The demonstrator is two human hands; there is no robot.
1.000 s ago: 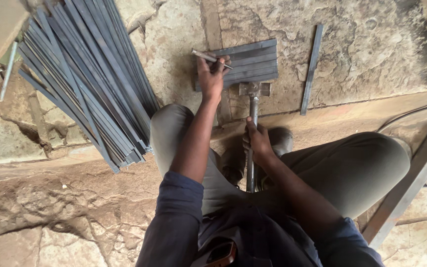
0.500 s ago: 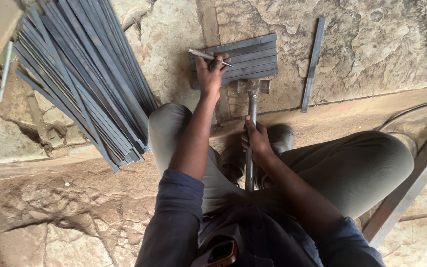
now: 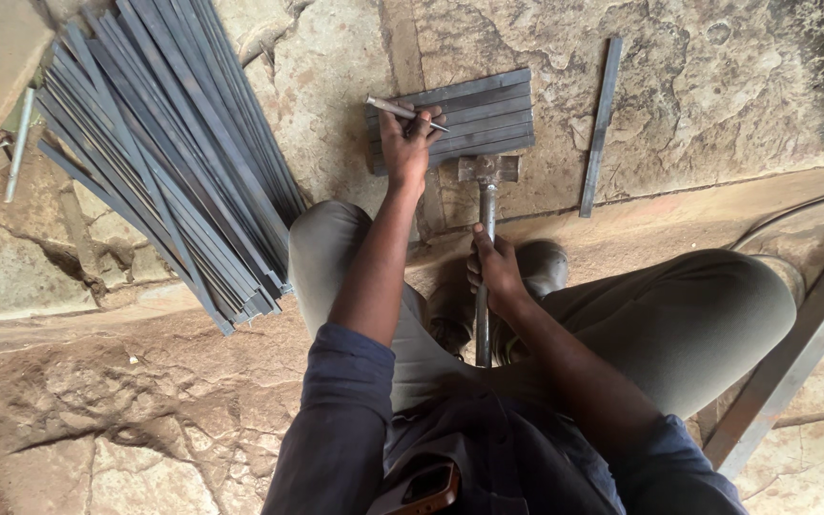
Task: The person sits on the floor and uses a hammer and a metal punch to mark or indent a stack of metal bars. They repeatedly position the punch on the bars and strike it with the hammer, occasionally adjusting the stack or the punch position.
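My left hand (image 3: 405,143) holds a thin metal punch (image 3: 396,108), its tip resting on a small stack of short flat steel strips (image 3: 479,114) lying on the stone floor. My right hand (image 3: 494,270) grips the metal handle of a hammer (image 3: 486,205). The hammer's head (image 3: 488,168) sits just at the near edge of the strips. I am crouched with both knees up on either side of my arms.
A large fanned pile of long flat steel bars (image 3: 169,162) lies to the left. One single strip (image 3: 600,124) lies to the right of the stack. A steel angle bar (image 3: 793,353) runs diagonally at the right. A phone (image 3: 422,486) sticks out of my pocket.
The view has shifted slightly. The hammer head has come down a little, closer to the edge of the strips. My left hand keeps the punch on the stack.
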